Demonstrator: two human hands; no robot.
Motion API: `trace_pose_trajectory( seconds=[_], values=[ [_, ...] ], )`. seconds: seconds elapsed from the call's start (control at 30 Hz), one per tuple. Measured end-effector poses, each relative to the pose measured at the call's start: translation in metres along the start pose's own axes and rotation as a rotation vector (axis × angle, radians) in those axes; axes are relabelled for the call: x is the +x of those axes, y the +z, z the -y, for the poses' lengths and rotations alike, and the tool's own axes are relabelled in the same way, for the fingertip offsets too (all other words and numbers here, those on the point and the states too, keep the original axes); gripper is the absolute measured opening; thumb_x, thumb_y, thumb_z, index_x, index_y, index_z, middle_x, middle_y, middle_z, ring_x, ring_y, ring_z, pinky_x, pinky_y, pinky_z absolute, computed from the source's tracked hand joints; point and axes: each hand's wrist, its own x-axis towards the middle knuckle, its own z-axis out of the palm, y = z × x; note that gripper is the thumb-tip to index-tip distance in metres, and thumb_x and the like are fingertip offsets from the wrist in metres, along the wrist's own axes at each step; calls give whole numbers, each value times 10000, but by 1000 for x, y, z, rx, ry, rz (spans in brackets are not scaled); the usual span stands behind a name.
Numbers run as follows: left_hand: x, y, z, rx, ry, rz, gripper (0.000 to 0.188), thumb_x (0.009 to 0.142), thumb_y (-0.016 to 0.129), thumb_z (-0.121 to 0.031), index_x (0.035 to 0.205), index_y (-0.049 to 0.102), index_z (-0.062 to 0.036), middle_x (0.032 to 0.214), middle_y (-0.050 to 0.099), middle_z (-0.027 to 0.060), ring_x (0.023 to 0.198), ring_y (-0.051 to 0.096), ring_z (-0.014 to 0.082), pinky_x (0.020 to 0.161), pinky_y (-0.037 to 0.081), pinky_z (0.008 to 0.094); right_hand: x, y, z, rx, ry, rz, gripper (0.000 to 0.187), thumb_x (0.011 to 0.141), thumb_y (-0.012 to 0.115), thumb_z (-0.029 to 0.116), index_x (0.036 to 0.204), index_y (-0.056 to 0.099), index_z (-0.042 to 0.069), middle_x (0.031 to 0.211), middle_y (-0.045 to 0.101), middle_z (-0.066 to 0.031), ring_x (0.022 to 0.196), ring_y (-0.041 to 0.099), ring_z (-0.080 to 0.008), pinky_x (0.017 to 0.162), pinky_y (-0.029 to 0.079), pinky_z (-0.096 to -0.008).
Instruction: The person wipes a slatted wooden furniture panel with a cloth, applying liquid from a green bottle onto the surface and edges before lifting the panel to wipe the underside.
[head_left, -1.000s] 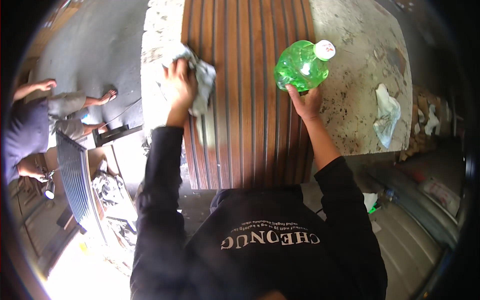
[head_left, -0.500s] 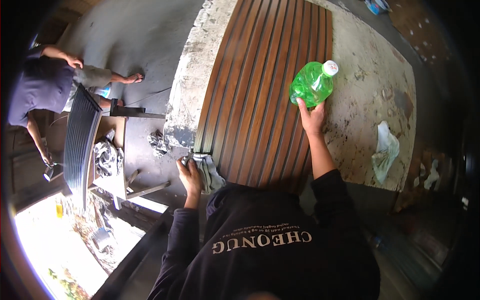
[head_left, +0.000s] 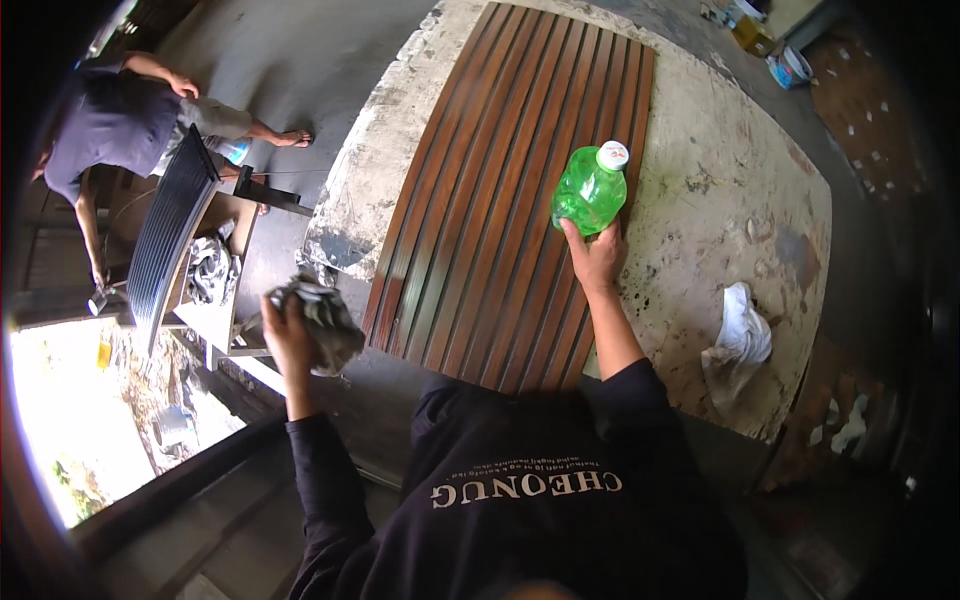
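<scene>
A brown slatted wood panel (head_left: 500, 190) with dark grooves lies lengthwise on the worn white tabletop (head_left: 715, 215). My right hand (head_left: 598, 258) grips a green clear plastic bottle (head_left: 590, 190) with a white cap by its lower end, above the panel's right side. Off the panel's near left corner, my left hand (head_left: 287, 335) is closed round a crumpled grey striped rag (head_left: 328, 330), slightly blurred, away from the wood. Some of the left fingers are hidden by the cloth.
A white cloth (head_left: 740, 335) lies at the table's right. On the left a person (head_left: 120, 125) works by a dark ribbed panel (head_left: 172, 240) on a stand, with crumpled rags (head_left: 212, 270) beside it. A bucket (head_left: 790, 68) stands on the floor at far right.
My left hand has lifted the rag off the panel's near left corner and moved it left. In the picture, my right hand and the bottle sit a little lower and further left.
</scene>
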Motion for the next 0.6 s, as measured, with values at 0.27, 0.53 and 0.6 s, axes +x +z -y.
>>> trace_pose_trajectory(
  seconds=[0.27,0.53,0.6],
  values=[
    [-26,13,68,30,106,136,459,939,415,-334,1257,450,-5,1194,515,144,1093,483,257,944,366,375,-5,12,1,160,55,7,742,743,724,374,1309,374,45,1230,500,-169,1122,516,-327,910,437,-417],
    [-61,79,29,343,368,220,657,828,571,-315,1311,355,74,1335,386,263,1261,339,417,1077,218,498,9,-2,29,115,130,-160,712,722,762,345,1265,417,39,1163,557,-153,1062,558,-300,879,447,-396],
    [-46,63,33,294,406,214,647,827,573,-306,1307,359,71,1325,392,262,1253,345,417,1072,225,497,13,10,14,143,138,-188,573,746,748,325,1168,501,27,1031,626,-154,953,612,-303,833,467,-386]
  ],
)
